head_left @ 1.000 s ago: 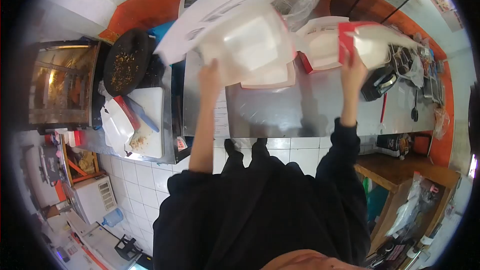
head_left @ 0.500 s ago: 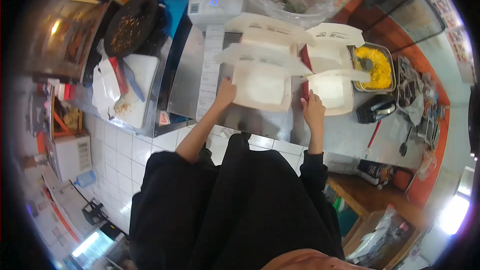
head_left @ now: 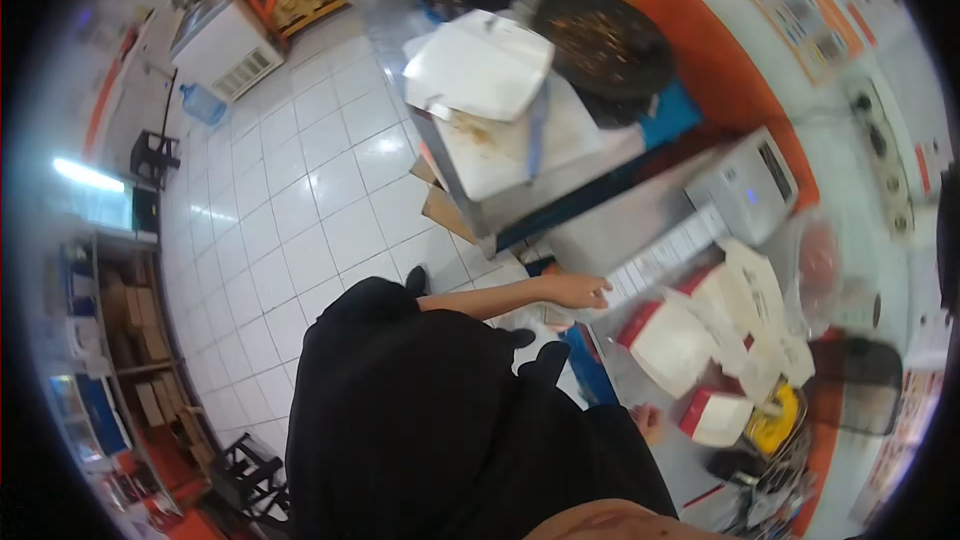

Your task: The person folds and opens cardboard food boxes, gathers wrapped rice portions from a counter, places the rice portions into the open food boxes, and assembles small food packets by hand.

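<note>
My left hand [head_left: 578,290] reaches over the steel counter, its fingertips at the lower end of a long printed paper strip [head_left: 665,255]. The strip runs up to a white label printer [head_left: 745,190]. Open white-and-red cartons lie beside it, a larger one [head_left: 672,345] and a smaller one [head_left: 722,420] in front, with raised lids [head_left: 765,305] behind them. My right hand [head_left: 648,423], partly hidden by my dark clothing and blurred, is just left of the smaller carton and appears apart from it. I see nothing held in either hand.
A white cutting board [head_left: 500,155] bears a blue-handled knife [head_left: 538,130] and a white carton [head_left: 480,65]. Beyond it is a dark round pan [head_left: 603,43]. A tray of yellow food [head_left: 775,420] sits behind the cartons. Stools [head_left: 245,475] stand on the tiled floor.
The view has swung left. My left hand has moved from the larger front carton to the paper strip; my right hand has come away from the smaller carton. The cartons now rest on the counter.
</note>
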Demonstrator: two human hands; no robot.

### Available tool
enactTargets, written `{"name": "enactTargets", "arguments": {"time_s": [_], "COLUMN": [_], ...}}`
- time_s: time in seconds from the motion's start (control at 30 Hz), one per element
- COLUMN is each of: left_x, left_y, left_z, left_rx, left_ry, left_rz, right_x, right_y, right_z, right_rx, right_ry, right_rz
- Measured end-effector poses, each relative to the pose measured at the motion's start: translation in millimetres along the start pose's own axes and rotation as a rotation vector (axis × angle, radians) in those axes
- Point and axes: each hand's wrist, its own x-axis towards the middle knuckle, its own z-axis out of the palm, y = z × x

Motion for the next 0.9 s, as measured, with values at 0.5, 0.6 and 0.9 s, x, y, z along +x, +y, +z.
{"name": "enactTargets", "arguments": {"time_s": [0.5,0.6,0.9], "left_x": [-397.9,-422.6,-474.3], "left_y": [-110.8,-152.7,-258.8], "left_z": [-326.3,-355.7,-563.4], "left_rx": [-0.524,-0.703,-0.667], "left_ry": [0.935,1.030,1.171], "left_rz": [-0.179,-0.201,-0.395], "right_x": [-13.0,-15.8,39.2], "right_y": [-244.6,-309.8,-397.8], "right_z": [390.6,502.3,798.7], "right_rx": [-0.545,-0.575,-0.604], "right_ry": [-0.600,-0.634,-0.802], "right_rz": [-0.324,-0.417,-0.499]}}
